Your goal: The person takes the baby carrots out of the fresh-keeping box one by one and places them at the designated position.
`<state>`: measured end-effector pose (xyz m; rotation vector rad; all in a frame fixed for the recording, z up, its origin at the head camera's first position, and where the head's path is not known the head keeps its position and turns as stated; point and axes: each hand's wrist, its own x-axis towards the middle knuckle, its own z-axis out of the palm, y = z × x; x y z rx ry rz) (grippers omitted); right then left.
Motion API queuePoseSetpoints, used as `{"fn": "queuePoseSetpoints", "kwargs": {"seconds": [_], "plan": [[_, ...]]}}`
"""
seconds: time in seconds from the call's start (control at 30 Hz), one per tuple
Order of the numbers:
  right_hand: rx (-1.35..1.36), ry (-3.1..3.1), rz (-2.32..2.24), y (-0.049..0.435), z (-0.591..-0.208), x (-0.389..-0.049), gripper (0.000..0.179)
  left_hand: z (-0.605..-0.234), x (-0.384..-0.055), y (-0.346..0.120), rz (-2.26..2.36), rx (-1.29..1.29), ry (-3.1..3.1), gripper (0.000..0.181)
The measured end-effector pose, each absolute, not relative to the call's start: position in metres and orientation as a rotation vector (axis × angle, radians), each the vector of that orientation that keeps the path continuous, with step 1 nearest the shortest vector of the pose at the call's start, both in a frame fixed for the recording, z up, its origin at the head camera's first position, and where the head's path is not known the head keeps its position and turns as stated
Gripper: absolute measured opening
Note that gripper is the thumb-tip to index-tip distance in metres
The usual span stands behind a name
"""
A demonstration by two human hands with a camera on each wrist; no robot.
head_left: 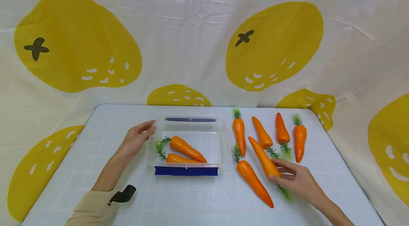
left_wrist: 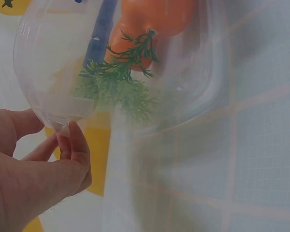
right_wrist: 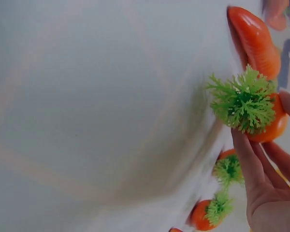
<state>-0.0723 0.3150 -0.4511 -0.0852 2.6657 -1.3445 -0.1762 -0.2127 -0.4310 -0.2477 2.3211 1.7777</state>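
Observation:
My left hand [head_left: 136,140] pinches the left rim of a clear plastic container [head_left: 224,148] with dark blue clips at its front and back. Two toy carrots [head_left: 186,149] lie inside it, their green tops toward that hand. In the left wrist view, the fingertips [left_wrist: 77,145] meet at the clear edge. To the right of the container, my right hand [head_left: 298,181] grips an orange toy carrot [head_left: 260,152] by its thick end, thumb on one side and fingers on the other. Its leafy top [right_wrist: 244,104] sticks out toward the right wrist camera.
Several more toy carrots lie around the right hand: one long carrot [head_left: 254,180] in front, one beside the container [head_left: 239,132], and others farther back, including the rightmost carrot [head_left: 299,142]. A cloth with yellow fruit prints [head_left: 185,41] hangs behind the white table [head_left: 105,126].

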Motion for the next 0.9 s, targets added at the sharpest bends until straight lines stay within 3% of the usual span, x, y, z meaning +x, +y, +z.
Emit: {"fn": "queuePoseSetpoints", "kwargs": {"seconds": [0.43,0.9], "plan": [[-0.050,2.597,-1.271,0.3119,-0.4552,-0.0676,0.057,-0.4304,-0.1774,-0.2131,1.774,-0.227,2.316,0.060],[-0.182,2.645,-1.040,0.3119,-0.4475,-0.0680,0.054,-0.4322,-0.1778,-0.2135,1.788,-0.227,2.308,0.060]]}}
